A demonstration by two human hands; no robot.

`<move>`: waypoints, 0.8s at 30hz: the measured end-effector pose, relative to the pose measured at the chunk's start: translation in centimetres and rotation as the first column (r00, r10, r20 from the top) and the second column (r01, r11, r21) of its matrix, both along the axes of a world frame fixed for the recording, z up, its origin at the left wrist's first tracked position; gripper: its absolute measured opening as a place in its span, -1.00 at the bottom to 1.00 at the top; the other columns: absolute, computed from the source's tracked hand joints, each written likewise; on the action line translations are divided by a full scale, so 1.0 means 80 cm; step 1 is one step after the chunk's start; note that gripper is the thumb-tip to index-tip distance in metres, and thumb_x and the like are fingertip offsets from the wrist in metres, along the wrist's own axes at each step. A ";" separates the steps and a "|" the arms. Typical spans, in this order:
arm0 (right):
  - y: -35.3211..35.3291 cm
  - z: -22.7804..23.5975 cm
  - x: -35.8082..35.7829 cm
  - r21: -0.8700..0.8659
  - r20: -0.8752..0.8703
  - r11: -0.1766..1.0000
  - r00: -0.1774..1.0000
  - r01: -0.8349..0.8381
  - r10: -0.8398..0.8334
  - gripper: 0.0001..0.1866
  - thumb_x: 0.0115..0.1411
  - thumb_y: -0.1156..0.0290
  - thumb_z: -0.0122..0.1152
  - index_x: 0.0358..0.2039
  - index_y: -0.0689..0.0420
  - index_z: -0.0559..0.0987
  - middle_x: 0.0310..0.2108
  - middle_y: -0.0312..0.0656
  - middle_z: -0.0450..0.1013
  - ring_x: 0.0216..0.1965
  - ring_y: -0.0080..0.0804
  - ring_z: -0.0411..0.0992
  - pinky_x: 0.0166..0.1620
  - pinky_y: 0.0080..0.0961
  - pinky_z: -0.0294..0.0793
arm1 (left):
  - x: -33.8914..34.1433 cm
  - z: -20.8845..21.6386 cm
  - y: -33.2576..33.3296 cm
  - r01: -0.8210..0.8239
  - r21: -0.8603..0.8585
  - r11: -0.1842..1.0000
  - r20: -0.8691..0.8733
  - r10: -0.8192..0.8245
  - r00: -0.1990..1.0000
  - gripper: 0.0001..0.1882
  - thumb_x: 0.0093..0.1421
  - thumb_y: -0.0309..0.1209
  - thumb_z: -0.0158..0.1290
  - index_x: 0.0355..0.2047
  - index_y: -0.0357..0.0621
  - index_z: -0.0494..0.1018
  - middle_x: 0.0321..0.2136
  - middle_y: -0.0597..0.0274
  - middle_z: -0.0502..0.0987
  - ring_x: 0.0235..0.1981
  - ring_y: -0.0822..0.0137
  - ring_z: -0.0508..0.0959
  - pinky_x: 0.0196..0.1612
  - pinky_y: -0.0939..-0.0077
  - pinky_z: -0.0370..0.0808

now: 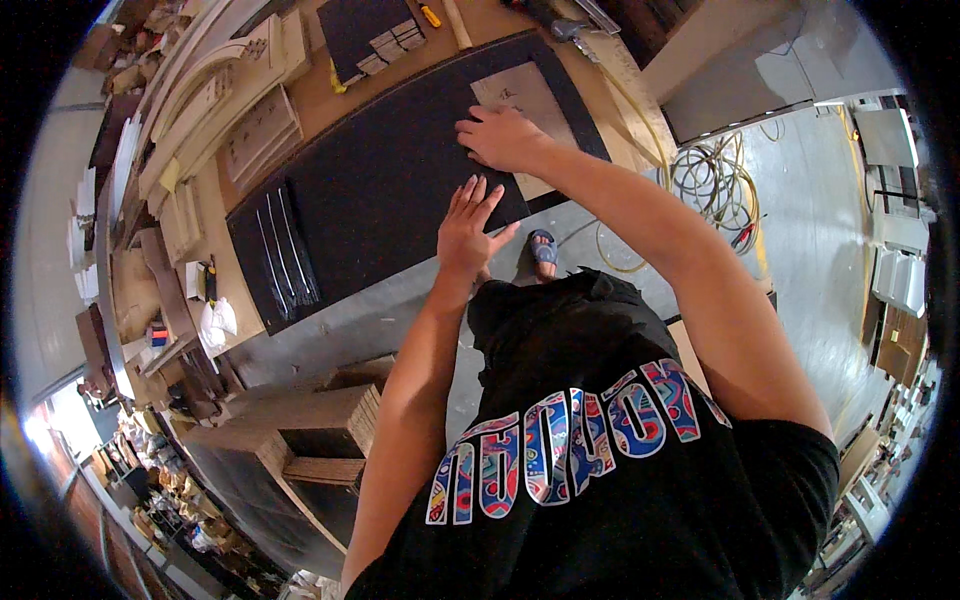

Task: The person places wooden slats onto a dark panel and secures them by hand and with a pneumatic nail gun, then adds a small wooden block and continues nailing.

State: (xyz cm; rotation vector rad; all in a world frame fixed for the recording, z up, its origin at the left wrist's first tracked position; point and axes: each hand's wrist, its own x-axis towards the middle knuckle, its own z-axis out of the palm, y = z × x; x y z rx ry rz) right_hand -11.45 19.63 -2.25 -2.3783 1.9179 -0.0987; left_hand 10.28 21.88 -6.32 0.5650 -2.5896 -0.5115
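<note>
A long black sheet [370, 150] covers much of the wooden workbench in front of me. Near its right end lies a flat brown board [548, 100] with a small handwritten mark. My right hand [505, 138] rests over the board's left side, fingers spread and reaching past its edge onto the black sheet. Close to the sheet's front edge, my left hand [468, 228] is open with its fingers apart; I see nothing in it. Whether its fingertips press on the sheet, I cannot tell. Black strips with shiny lines [285, 250] lie at the sheet's left end.
Behind the sheet are a dark stacked block [370, 40], a yellow-handled tool [430, 15] and a power or air tool [572, 30]. Cut wooden pieces [265, 135] crowd the left. Coiled hoses [715, 180] lie on the floor at right. A wooden carcass [290, 440] stands lower left.
</note>
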 end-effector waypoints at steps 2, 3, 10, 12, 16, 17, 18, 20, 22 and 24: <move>0.002 -0.001 -0.002 -0.027 -0.028 1.000 1.000 -0.010 0.009 -0.64 0.30 0.14 0.26 0.05 -0.01 0.65 0.25 -0.37 0.49 0.29 -0.21 0.38 0.00 -0.08 0.63 | -0.001 0.002 0.000 -0.010 0.004 1.000 0.009 0.010 1.000 -0.25 0.05 -0.09 0.44 0.24 -0.03 0.51 0.29 -0.12 0.46 0.36 -0.08 0.41 0.41 -0.02 0.33; 0.003 -0.001 -0.001 -0.039 -0.038 0.999 0.999 -0.014 0.012 -0.63 0.31 0.13 0.26 0.06 -0.02 0.65 0.25 -0.38 0.48 0.29 -0.21 0.38 -0.02 -0.08 0.64 | 0.000 0.003 0.002 -0.018 0.010 1.000 0.012 0.018 1.000 -0.25 0.05 -0.09 0.45 0.24 -0.02 0.51 0.30 -0.12 0.45 0.36 -0.09 0.41 0.41 -0.02 0.33; 0.012 -0.004 0.002 -0.082 0.055 0.997 0.998 0.012 -0.008 -0.59 0.32 0.16 0.26 0.13 0.01 0.60 0.30 -0.32 0.44 0.30 -0.15 0.39 0.10 -0.09 0.62 | 0.006 0.007 0.003 -0.020 0.053 0.998 0.013 0.019 1.000 -0.26 0.04 -0.10 0.45 0.23 0.04 0.51 0.31 -0.17 0.44 0.37 -0.15 0.39 0.40 -0.06 0.34; 0.043 0.013 -0.005 -0.085 0.218 0.990 0.971 0.116 -0.095 -0.54 0.30 0.21 0.29 0.19 0.03 0.58 0.32 -0.32 0.42 0.32 -0.12 0.38 0.17 -0.18 0.58 | -0.001 0.010 0.007 -0.011 0.069 0.998 0.014 0.010 1.000 -0.29 0.06 -0.07 0.43 0.22 0.02 0.53 0.30 -0.18 0.45 0.36 -0.16 0.40 0.42 -0.07 0.32; 0.121 0.008 0.005 -0.097 0.484 0.958 0.854 0.268 -0.190 -0.50 0.25 0.32 0.34 0.21 0.06 0.55 0.26 -0.19 0.45 0.26 -0.04 0.41 0.24 -0.17 0.51 | 0.008 0.012 0.004 -0.027 0.050 0.998 0.027 0.026 0.999 -0.29 0.07 -0.02 0.42 0.20 -0.01 0.56 0.34 -0.15 0.41 0.37 -0.14 0.39 0.41 -0.04 0.33; 0.146 0.008 0.008 -0.102 0.517 0.951 0.832 0.291 -0.199 -0.49 0.23 0.32 0.36 0.21 0.06 0.55 0.24 -0.17 0.46 0.25 -0.05 0.41 0.25 -0.17 0.49 | 0.007 0.014 0.003 -0.026 0.047 0.999 0.023 0.025 0.999 -0.29 0.07 -0.03 0.42 0.20 -0.01 0.57 0.36 -0.13 0.39 0.38 -0.13 0.39 0.41 -0.03 0.33; 0.166 0.007 0.013 -0.108 0.549 0.943 0.809 0.315 -0.208 -0.48 0.22 0.32 0.37 0.20 0.06 0.55 0.21 -0.14 0.47 0.23 -0.06 0.42 0.27 -0.17 0.47 | 0.006 0.019 0.003 -0.023 0.042 0.999 0.017 0.023 1.000 -0.30 0.07 -0.03 0.42 0.19 -0.02 0.57 0.37 -0.11 0.37 0.38 -0.13 0.39 0.41 -0.02 0.34; 0.194 -0.003 0.024 -0.195 0.542 0.920 0.819 0.340 -0.188 -0.43 0.16 0.39 0.42 0.21 0.06 0.55 0.21 -0.14 0.46 0.25 -0.04 0.39 0.33 -0.14 0.40 | 0.006 0.023 0.003 -0.020 0.063 0.998 0.017 0.019 1.000 -0.31 0.04 -0.12 0.45 0.19 0.00 0.58 0.42 -0.07 0.32 0.39 -0.11 0.37 0.41 0.01 0.33; 0.210 -0.011 0.030 -0.229 0.549 0.899 0.812 0.374 -0.198 -0.41 0.13 0.41 0.44 0.22 0.05 0.55 0.23 -0.14 0.45 0.28 -0.04 0.37 0.36 -0.13 0.37 | 0.004 0.024 -0.001 -0.002 0.063 0.998 0.002 0.002 1.000 -0.29 0.01 -0.17 0.48 0.20 0.02 0.58 0.42 -0.06 0.32 0.40 -0.10 0.36 0.42 0.02 0.32; 0.218 -0.021 0.032 -0.254 0.530 0.891 0.825 0.376 -0.197 -0.36 0.09 0.39 0.46 0.23 0.05 0.54 0.28 -0.14 0.42 0.32 -0.03 0.33 0.40 -0.12 0.33 | 0.001 0.023 0.000 0.004 0.055 0.998 -0.001 -0.004 1.000 -0.28 -0.04 -0.22 0.49 0.19 0.05 0.58 0.40 -0.06 0.35 0.40 -0.08 0.36 0.41 0.04 0.33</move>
